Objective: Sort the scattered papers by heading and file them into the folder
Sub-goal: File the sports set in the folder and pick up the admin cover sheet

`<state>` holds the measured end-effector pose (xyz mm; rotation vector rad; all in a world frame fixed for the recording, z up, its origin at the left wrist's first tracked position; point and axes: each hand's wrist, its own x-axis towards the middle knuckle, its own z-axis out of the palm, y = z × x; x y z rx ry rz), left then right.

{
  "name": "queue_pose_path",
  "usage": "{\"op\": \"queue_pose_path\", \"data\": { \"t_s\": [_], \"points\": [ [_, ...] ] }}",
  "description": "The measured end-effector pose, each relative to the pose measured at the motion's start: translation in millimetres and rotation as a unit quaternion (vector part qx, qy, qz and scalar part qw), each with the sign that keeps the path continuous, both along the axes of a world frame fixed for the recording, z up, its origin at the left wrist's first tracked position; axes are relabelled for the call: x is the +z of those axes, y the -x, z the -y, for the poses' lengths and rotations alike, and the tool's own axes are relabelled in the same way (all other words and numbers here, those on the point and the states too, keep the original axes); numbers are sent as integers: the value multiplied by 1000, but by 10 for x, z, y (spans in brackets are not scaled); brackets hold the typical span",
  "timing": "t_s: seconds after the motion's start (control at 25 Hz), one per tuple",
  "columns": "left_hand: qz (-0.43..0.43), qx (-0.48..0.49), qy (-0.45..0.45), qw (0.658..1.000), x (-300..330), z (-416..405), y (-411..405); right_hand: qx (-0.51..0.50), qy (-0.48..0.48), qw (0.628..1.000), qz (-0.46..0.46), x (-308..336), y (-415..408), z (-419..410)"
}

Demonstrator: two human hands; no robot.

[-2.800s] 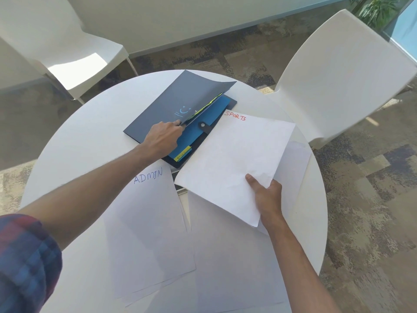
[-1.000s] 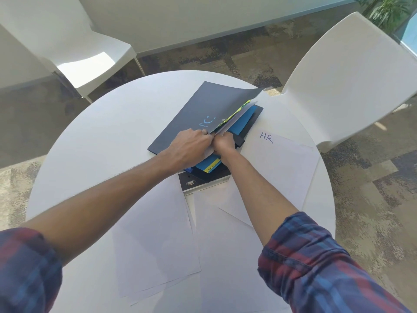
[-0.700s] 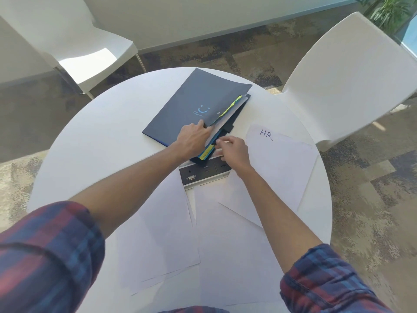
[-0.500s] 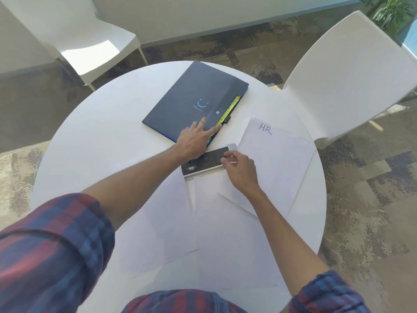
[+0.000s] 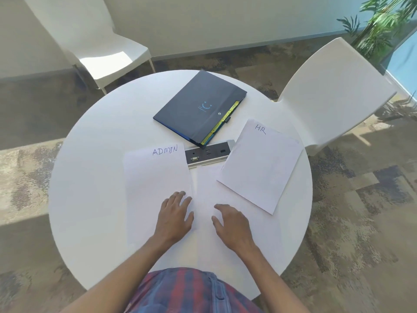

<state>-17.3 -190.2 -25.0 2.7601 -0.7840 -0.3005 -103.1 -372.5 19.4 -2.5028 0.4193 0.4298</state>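
A white chair (image 5: 108, 53) is standing at upper left behind the round table (image 5: 90, 177). The ADMIN sheet (image 5: 155, 188) is lying left of centre, the closed folder (image 5: 198, 107) above it, the HR sheet (image 5: 259, 163) to the right. Both grips are resting loose: left hand (image 5: 173, 218) on the ADMIN sheet, right hand (image 5: 232, 227) spread beside it.

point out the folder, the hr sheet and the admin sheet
folder (image 5: 194, 102): head view, on the middle of its closed dark cover.
HR sheet (image 5: 259, 166): head view, on the blank middle of the page, below the heading.
ADMIN sheet (image 5: 155, 177): head view, on the blank upper middle, beyond the left hand.
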Motion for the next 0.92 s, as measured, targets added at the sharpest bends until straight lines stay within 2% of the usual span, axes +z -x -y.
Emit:
{"op": "queue_pose_path", "data": {
  "t_s": [0.12,0.28,0.4,0.52,0.6,0.8,0.92],
  "points": [
    [12,-21,-32,999,-69,-349,198,69,58,995,-41,-62,114,-132],
    [-18,7,-23,1000,-42,-597,246,82,113,989,-38,-82,129,-206],
    [-6,134,-26,991,-3,-766,236,67,94,993,-7,-35,53,-388],
    [-45,300,-65,951,24,-947,187,50,59,997,8,-21,-134,-654],
    [-71,350,-78,931,30,-1033,148,28,64,998,1,-58,-292,-804],
    [-71,352,-46,932,-13,-1102,120,-61,109,992,-34,-226,-592,-1065],
    [-61,328,-40,942,-38,-1136,131,-135,89,986,-29,-306,-694,-1124]
  ]
}}
